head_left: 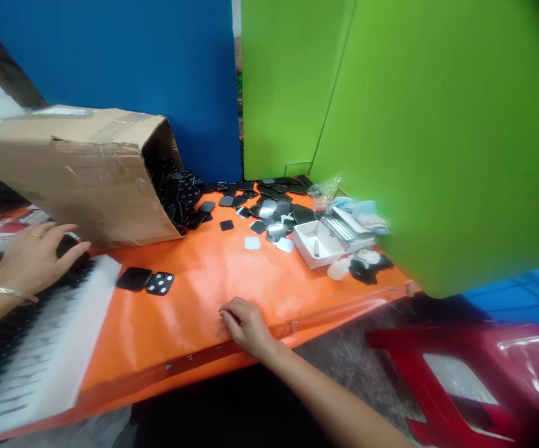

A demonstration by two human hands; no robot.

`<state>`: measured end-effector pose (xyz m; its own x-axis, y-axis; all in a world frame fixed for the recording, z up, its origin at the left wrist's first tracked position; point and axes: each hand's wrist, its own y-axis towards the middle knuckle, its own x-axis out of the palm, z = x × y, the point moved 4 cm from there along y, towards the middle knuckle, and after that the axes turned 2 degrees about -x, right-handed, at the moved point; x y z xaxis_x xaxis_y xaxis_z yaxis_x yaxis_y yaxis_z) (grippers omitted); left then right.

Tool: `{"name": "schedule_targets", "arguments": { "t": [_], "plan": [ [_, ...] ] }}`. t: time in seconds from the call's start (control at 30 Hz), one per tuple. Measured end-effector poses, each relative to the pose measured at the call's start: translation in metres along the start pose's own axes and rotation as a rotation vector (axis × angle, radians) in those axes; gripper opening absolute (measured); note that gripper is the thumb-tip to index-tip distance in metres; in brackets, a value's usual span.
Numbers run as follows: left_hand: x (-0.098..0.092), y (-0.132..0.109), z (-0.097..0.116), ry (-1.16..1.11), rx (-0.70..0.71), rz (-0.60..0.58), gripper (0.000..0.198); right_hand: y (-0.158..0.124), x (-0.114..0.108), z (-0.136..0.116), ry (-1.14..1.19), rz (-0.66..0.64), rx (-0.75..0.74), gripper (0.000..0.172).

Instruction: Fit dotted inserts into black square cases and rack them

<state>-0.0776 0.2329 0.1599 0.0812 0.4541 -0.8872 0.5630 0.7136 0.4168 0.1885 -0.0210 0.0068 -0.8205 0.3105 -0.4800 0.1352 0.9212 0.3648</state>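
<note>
My left hand (33, 258) is over the near left end of a white slotted foam tray (94, 311), which holds rows of thin black pieces. Between its thumb and fingers shows a rounded black case (67, 242), partly covered by the hand. My right hand (248, 326) rests at the front edge of the orange table, its fingers curled in and nothing visible in them. An opened black compact case (135, 279) lies flat between the hands, one half showing several pale round dots.
A cardboard box (105, 186) lies on its side, black pieces spilling from its mouth. Loose black and silvery plates (269, 211) are scattered along the back. A small white box (320, 246) stands right of them. Green (437, 124) and blue panels (157, 62) rise behind; a red plastic stool (437, 373) stands right.
</note>
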Motion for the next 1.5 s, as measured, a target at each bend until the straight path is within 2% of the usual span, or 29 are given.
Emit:
{"name": "schedule_targets", "arguments": {
  "t": [0.1,0.17,0.23,0.3,0.4,0.5,0.63,0.7,0.77,0.87,0.97,1.1,1.2,1.37,1.43,1.5],
  "plan": [
    [-0.024,-0.021,0.047,-0.201,0.049,0.11,0.05,0.013,-0.024,0.013,0.107,0.11,0.069,0.017],
    [-0.027,-0.045,0.085,-0.337,0.125,0.066,0.035,0.024,-0.041,0.024,0.105,0.164,0.129,0.018],
    [-0.015,-0.068,0.114,-0.428,0.16,-0.047,0.03,0.037,-0.054,0.036,0.063,0.176,0.176,0.019],
    [0.01,-0.084,0.125,-0.45,0.097,-0.167,0.032,0.047,-0.059,0.044,0.015,0.143,0.206,0.018],
    [0.053,-0.09,0.113,-0.436,-0.013,-0.291,0.035,0.056,-0.055,0.046,-0.037,0.07,0.212,0.018],
    [0.083,-0.077,0.091,-0.417,-0.043,-0.364,0.042,0.058,-0.046,0.041,-0.09,0.012,0.201,0.017],
    [0.106,-0.053,0.07,-0.358,-0.013,-0.612,0.052,0.067,-0.048,0.047,-0.196,-0.031,0.236,0.015],
    [0.112,-0.045,0.063,-0.324,-0.015,-0.73,0.057,0.078,-0.06,0.058,-0.26,-0.02,0.303,0.013],
    [0.116,-0.038,0.059,-0.276,-0.035,-0.801,0.059,0.093,-0.075,0.072,-0.314,0.007,0.368,0.013],
    [0.114,-0.034,0.058,-0.202,-0.066,-0.839,0.058,0.12,-0.092,0.09,-0.389,0.016,0.43,0.017],
    [0.104,-0.034,0.062,-0.269,-0.065,-0.843,0.056,0.145,-0.094,0.098,-0.422,-0.064,0.437,0.024],
    [0.083,-0.047,0.069,-0.596,-0.138,-0.904,0.036,0.166,-0.086,0.098,-0.438,-0.219,0.427,0.032],
    [0.071,-0.066,0.076,-0.889,-0.228,-0.943,0.028,0.172,-0.086,0.097,-0.47,-0.281,0.426,0.031],
    [0.055,-0.105,0.106,-1.312,-0.377,-0.845,0.038,0.163,-0.088,0.079,-0.536,-0.285,0.374,0.031],
    [0.048,-0.123,0.124,-1.492,-0.492,-0.867,0.042,0.147,-0.084,0.064,-0.551,-0.267,0.32,0.027],
    [0.04,-0.14,0.143,-1.629,-0.639,-0.911,0.044,0.125,-0.078,0.048,-0.542,-0.269,0.245,0.014]
  ]
}}
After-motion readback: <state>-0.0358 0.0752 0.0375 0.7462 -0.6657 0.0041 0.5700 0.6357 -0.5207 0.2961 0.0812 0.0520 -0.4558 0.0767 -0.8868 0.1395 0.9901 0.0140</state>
